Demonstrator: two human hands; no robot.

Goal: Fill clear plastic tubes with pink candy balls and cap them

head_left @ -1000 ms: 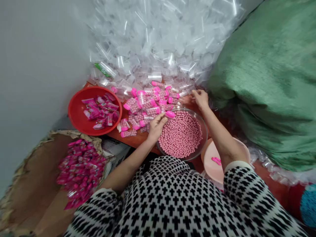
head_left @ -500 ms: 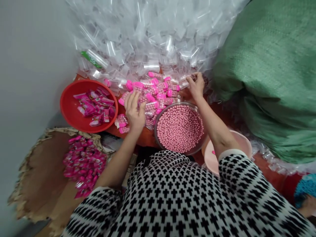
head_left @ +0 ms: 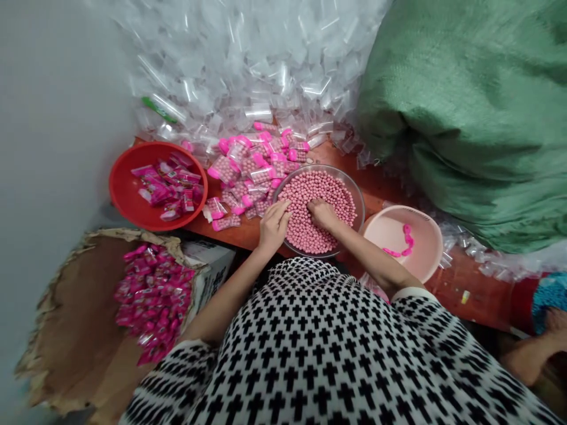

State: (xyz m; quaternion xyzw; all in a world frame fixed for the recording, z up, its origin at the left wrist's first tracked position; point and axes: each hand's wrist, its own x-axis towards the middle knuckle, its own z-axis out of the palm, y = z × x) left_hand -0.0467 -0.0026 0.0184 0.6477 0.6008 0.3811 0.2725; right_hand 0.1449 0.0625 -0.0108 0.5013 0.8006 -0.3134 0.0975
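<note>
My right hand (head_left: 323, 213) is pushed into the pink beads (head_left: 334, 192) that fill a clear round bowl (head_left: 360, 203). Its fingers are curled and sunk among the beads, so whatever they hold is hidden. At the bowl's left edge rests my left hand (head_left: 272, 229), fingers stretched out towards the beads, with nothing visible in it. Behind the bowl and to its left lies a heap of small clear tubes (head_left: 262, 175) with bright pink caps, filled with pink beads.
A red basin (head_left: 121, 203) with pink packets stands at left, above a torn carton (head_left: 80, 313) of pink packets. Empty clear tubes (head_left: 257, 71) pile up at the back. A pale pink basin (head_left: 427, 260) and green sack (head_left: 460, 136) are at right. Another person's arm (head_left: 531, 354) reaches in.
My right hand has come from the clear tubes at the back down into the bead bowl. My left hand has left the capped tubes and moved to the bowl's edge.
</note>
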